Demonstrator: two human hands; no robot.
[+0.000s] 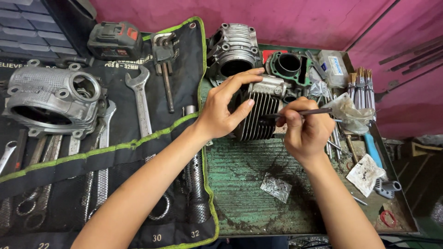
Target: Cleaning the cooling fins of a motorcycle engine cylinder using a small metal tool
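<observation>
My left hand [225, 109] grips a finned grey engine cylinder [260, 114] that stands on its side on the green metal tray [240, 184], fingers over its top and left side. My right hand [305, 130] holds a thin metal rod-like tool [304, 112] like a pen, its tip pointing left against the cylinder's fins. Both forearms reach in from the bottom of the view.
A black tool roll [138, 152] with several wrenches lies left, with an engine cylinder head [53, 99] on it. Behind are another cylinder [233, 50], a black cylinder with a green gasket [290, 64], brushes [362, 85], a battery pack [115, 40], rags and a foil scrap [276, 186].
</observation>
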